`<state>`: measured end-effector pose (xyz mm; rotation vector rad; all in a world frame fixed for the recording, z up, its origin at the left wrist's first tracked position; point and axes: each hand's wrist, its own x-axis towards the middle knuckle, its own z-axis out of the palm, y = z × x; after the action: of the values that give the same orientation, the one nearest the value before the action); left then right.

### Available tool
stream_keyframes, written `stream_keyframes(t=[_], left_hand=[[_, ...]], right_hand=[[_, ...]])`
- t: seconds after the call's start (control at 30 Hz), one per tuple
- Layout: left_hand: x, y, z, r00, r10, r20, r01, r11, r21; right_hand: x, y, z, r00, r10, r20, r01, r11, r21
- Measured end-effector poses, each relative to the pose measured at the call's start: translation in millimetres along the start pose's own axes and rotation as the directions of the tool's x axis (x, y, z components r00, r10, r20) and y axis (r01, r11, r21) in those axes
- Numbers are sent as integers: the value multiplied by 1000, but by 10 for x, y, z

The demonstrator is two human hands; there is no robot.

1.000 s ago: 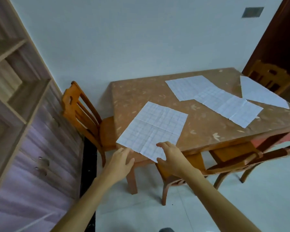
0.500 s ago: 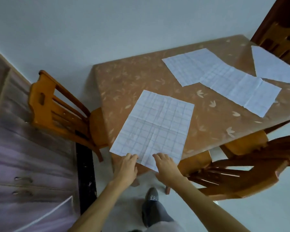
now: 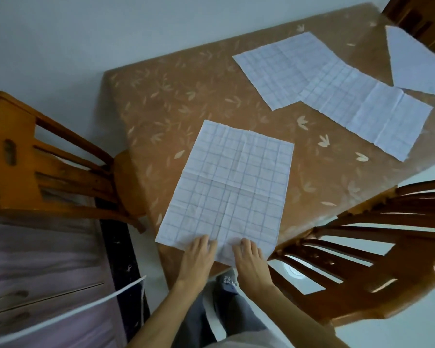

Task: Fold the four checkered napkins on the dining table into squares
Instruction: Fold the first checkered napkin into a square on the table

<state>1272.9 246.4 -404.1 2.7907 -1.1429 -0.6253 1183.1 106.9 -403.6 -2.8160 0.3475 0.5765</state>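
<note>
Now the view has tipped further down over the tabletop (image 3: 166,109) than half a second ago, and a grey shoe (image 3: 227,281) and trouser legs show more fully below the edge. The nearest napkin (image 3: 226,189) lies where it lay, flat and unfolded, its creases forming a cross, its near edge at the tabletop's near corner.

A second ago the left hand (image 3: 199,254) was still short of the cloth. Now both are on it, as they were half a second ago. The left hand's grip is spread, fingers laid fairly straight on the near edge. The right hand (image 3: 249,257) sits just beside it, fingers likewise flat on the same edge. Whether either thumb is tucked under cannot be told.

Further back, the second napkin (image 3: 284,69) and third napkin (image 3: 377,114) overlap at a corner, unmoved. The fourth napkin (image 3: 417,64) sits at the far right, cut by the frame.

One wooden chair (image 3: 23,172) stands at the left side, another chair (image 3: 374,259) at the right.

A pale mark on the shoe is too blurred to read.
</note>
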Motion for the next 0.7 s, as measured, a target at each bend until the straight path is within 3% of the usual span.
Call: stream_keyframes(t=[0.13, 0.3, 0.47, 0.57, 0.7], left_hand=[[129, -155, 6, 996, 86, -34, -84, 995, 53], [247, -284, -95, 988, 152, 8, -151, 987, -47], [441, -349, -430, 967, 214, -141, -238, 954, -182], [567, -403, -686, 946, 254, -200, -296, 930, -219], [712, -449, -928, 928, 332, -172, -366, 897, -247]], right_hand=[[51, -98, 85, 996, 89, -21, -88, 995, 45], [127, -204, 45, 988, 153, 12, -154, 987, 50], [139, -144, -84, 982, 190, 14, -190, 975, 115], [78, -109, -179, 965, 261, -39, -245, 942, 231], [154, -50, -379, 904, 382, -190, -307, 892, 332]])
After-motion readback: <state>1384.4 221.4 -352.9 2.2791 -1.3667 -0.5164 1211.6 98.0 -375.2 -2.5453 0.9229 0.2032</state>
